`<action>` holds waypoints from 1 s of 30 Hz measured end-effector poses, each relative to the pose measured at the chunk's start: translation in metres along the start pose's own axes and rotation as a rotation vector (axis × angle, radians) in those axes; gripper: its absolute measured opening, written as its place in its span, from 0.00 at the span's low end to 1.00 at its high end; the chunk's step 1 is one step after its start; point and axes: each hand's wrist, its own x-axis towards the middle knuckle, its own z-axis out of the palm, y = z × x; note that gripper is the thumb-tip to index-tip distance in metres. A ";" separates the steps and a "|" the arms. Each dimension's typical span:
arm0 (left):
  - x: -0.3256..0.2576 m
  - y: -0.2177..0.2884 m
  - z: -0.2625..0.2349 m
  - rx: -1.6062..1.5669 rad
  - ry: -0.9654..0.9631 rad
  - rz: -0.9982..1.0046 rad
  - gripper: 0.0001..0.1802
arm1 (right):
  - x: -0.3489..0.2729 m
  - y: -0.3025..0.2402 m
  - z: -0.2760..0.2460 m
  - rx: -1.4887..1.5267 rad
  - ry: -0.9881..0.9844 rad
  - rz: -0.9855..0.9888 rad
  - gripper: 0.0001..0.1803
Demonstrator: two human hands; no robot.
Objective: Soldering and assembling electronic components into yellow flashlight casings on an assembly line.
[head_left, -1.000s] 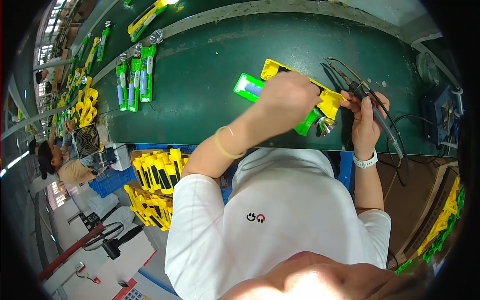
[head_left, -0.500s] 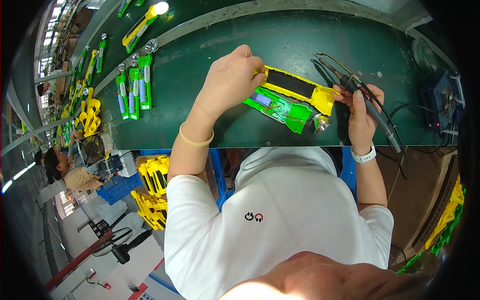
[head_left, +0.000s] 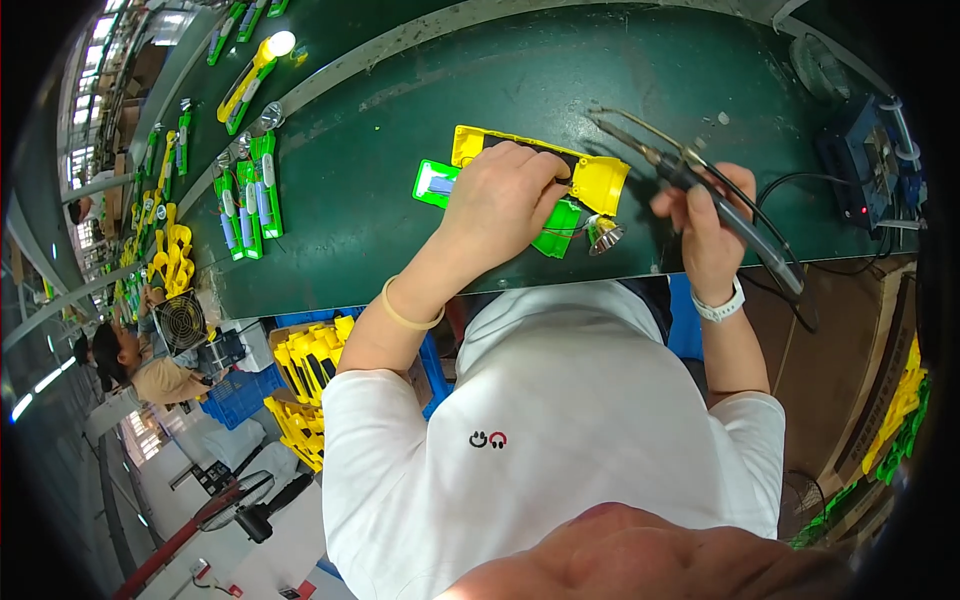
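Observation:
My right hand (head_left: 715, 230) is closed round the dark handle of a soldering iron (head_left: 683, 175), which has a thin bent metal tube along its top; its tip points to the upper left, above the bench. My left hand (head_left: 500, 200) reaches over an opened flashlight, fingers pinched near the inner side of the yellow housing half (head_left: 600, 185); what they pinch is hidden. Below lies the green housing half (head_left: 432, 180), its circuit board mostly covered by my left hand. A silver reflector (head_left: 606, 235) hangs on wires at its right end.
Several green flashlight halves (head_left: 248, 210) with batteries lie at left on the green bench (head_left: 400, 90). A lit yellow flashlight (head_left: 255, 80) is behind them. A blue soldering station (head_left: 858, 180) stands at right, its cable crossing the bench. Yellow parts (head_left: 305, 360) fill boxes below left.
My left hand has left the yellow half's left end and moved right, over the middle of the flashlight. The flashlight has shifted left. The soldering iron has moved slightly left.

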 end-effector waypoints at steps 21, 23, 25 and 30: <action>0.013 0.009 0.006 0.136 -0.105 -0.117 0.05 | -0.023 0.011 -0.018 -0.328 -0.088 -0.009 0.14; 0.013 0.008 0.006 0.136 -0.109 -0.112 0.05 | -0.024 0.011 -0.018 -0.337 -0.086 -0.050 0.14; 0.013 0.008 0.006 0.140 -0.113 -0.115 0.05 | -0.024 0.011 -0.019 -0.327 -0.091 -0.049 0.14; 0.012 0.008 0.007 0.139 -0.090 -0.105 0.04 | -0.026 0.009 -0.018 -0.368 -0.109 -0.041 0.14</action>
